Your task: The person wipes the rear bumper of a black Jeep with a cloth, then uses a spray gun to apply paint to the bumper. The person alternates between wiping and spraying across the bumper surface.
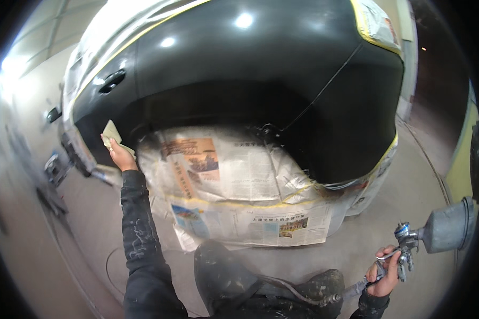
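Note:
My left hand [120,154] is closed on a folded pale yellow cloth [110,132], at the lower left of a glossy black car panel [223,64], below its door handle [112,81]; whether it touches the paint I cannot tell. My right hand [382,274] grips a metal spray gun [407,239] at the lower right, with a grey cup [447,226] on it and a hose [292,290] running from its handle across my legs. Newspaper sheets [245,170] and yellow tape mask the wheel opening and the area below it.
Plastic sheeting [90,48] covers the car's top left. The grey floor [85,218] surrounds the car, with a hose [426,157] along the right and blurred equipment [56,170] at the left. A pale wall [21,117] stands on the left, a yellowish panel [460,165] on the right.

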{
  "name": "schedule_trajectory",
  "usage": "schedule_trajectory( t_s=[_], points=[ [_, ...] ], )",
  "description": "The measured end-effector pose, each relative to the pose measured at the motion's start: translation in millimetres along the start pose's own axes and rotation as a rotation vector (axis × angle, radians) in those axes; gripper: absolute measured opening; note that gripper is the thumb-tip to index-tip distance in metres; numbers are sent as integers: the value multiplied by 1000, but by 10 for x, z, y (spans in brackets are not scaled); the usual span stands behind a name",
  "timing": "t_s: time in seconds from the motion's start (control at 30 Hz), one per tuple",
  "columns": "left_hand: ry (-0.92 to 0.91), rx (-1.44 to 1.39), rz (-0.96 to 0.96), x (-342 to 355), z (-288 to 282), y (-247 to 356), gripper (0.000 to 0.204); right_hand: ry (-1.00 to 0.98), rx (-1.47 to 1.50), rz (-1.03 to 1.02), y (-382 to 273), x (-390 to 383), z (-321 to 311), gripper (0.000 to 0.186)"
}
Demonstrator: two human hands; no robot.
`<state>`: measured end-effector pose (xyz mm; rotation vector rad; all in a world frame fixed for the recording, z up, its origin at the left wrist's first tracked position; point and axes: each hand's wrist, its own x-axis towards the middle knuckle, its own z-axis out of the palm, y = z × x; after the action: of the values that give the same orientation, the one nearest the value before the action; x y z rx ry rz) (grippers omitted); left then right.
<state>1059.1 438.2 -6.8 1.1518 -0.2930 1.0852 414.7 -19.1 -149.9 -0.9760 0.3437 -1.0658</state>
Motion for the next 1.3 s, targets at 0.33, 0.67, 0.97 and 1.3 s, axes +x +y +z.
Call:
schedule_trajectory(
  t_s=[0.33,0.67,0.97,1.3],
  points=[
    [-246,296,376,-897,1749,446,62,61,-94,-11,125,-142,693,40],
    [-645,321,612,-2936,2798,1691,64,104,-106,14,92,-53,511,41],
    [-1251,177,816,-5342,2851,1156,84,124,-33,-50,233,-24,110,44],
    [-1848,-286,-1049,-5640,1479,861,55,162,12,-34,326,-7,-53,43]
  ],
)
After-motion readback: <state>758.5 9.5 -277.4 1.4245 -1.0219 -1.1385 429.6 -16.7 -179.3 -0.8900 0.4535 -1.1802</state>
